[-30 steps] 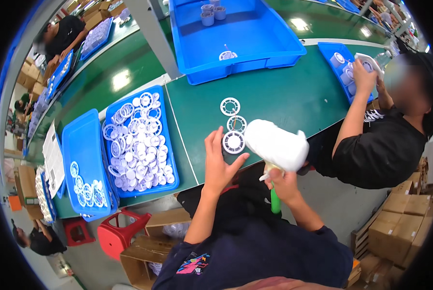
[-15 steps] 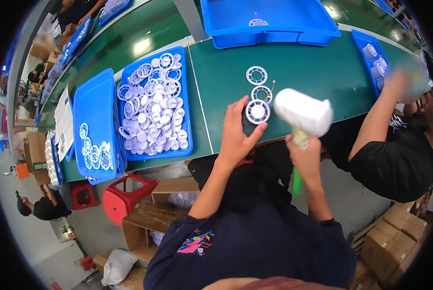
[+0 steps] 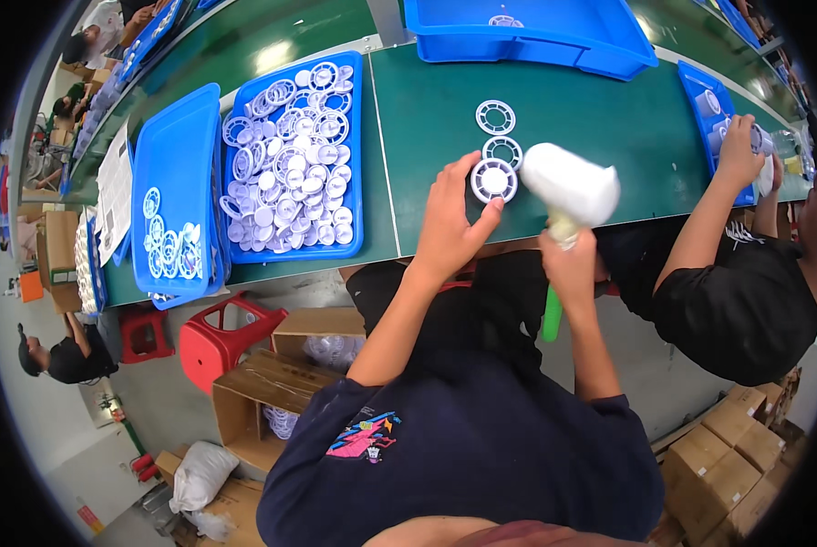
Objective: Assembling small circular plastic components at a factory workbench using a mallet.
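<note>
A round white spoked plastic part [image 3: 494, 180] lies near the table's front edge. The thumb and forefinger of my left hand [image 3: 449, 214] bracket its left and near sides, seemingly touching the rim. My right hand [image 3: 569, 260] is closed round the handle of a mallet, whose thick head [image 3: 568, 185] is wrapped in white. That head is held just right of the part, slightly blurred; whether it touches the part I cannot tell. Beyond the part lie two white spoked rings in a row: the nearer ring [image 3: 502, 152], partly overlapped, and the farther ring [image 3: 495, 118].
Left stands a blue tray [image 3: 357, 219] heaped with white rings and discs, beside stacked blue trays [image 3: 176, 128] holding several rings. A blue bin [image 3: 536, 50] is at the back. At right a co-worker's hand [image 3: 742, 150] reaches by another blue tray [image 3: 698, 96]. A red stool [image 3: 210, 351] stands below.
The view has shifted a little, moving the table upward in it. The mallet head is slightly closer to the part. A thin wire seen beside the nearer ring no longer shows. The co-worker's hand has moved to the right tray.
</note>
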Tool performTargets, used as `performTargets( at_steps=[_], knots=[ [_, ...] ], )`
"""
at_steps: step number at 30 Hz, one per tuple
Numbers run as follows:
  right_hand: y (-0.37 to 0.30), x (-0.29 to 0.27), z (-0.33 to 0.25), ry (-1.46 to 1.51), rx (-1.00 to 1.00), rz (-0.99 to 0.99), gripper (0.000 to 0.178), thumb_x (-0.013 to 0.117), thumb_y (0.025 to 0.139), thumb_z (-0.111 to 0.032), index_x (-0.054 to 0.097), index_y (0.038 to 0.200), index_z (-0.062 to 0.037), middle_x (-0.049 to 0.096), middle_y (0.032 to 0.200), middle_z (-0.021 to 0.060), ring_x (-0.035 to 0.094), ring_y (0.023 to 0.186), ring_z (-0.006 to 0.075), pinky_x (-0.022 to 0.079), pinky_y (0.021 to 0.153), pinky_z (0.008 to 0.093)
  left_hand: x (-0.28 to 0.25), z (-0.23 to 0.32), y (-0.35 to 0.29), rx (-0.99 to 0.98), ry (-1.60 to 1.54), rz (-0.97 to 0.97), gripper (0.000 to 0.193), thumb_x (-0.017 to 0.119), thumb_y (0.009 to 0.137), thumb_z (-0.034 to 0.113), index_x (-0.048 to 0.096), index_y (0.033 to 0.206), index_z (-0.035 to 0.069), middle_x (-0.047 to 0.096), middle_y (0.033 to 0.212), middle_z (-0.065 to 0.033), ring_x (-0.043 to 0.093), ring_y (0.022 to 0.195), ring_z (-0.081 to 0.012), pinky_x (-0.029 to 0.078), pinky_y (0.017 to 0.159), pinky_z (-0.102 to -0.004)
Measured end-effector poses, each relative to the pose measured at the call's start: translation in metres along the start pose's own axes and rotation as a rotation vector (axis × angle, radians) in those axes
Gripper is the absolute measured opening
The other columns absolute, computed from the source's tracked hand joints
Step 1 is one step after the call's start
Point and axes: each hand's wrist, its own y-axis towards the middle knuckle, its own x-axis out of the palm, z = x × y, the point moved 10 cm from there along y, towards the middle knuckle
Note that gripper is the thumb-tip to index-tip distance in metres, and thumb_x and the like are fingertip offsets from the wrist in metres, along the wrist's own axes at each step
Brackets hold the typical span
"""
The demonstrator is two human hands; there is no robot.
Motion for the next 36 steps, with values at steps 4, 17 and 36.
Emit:
performTargets(
  at_steps=[4, 17, 36],
  knots=[
    [-0.001, -0.033, -0.017, 0.074, -0.029, 0.167, 0.023, 0.069, 0.092, -0.002, 0.061, 0.113, 0.0043, 0.066, 0.087, 0.0056, 0.059, 0.069, 0.0109, 0.046, 0.061, 0.0290, -0.004, 0.005, 0.002, -0.006, -0.021, 0.018, 0.066, 0.078, 0.092, 0.020, 0.047, 0.147, 0.000, 0.057, 0.131, -0.0206, 0.058, 0.123, -0.0354, 0.045, 0.108, -0.0429],
    [0.003, -0.001, -0.011, -0.061, -0.088, 0.007, 0.028, 0.071, 0.085, -0.002, 0.065, 0.110, 0.0097, 0.072, 0.088, 0.0118, 0.066, 0.080, 0.0154, 0.054, 0.073, 0.0339, 0.002, 0.007, 0.000, 0.035, 0.065, 0.001, 0.067, 0.078, 0.090, 0.026, 0.048, 0.145, 0.002, 0.060, 0.132, -0.0197, 0.057, 0.121, -0.0376, 0.043, 0.105, -0.0462],
    [-0.004, -0.004, -0.052, -0.173, -0.095, 0.033, 0.031, 0.074, 0.085, -0.002, 0.067, 0.112, 0.0115, 0.076, 0.097, 0.0161, 0.070, 0.087, 0.0150, 0.055, 0.078, 0.0324, 0.000, 0.002, 0.001, -0.031, 0.012, -0.007, 0.073, 0.080, 0.088, 0.031, 0.049, 0.147, 0.002, 0.061, 0.130, -0.0193, 0.057, 0.122, -0.0371, 0.042, 0.107, -0.0451]
  ],
)
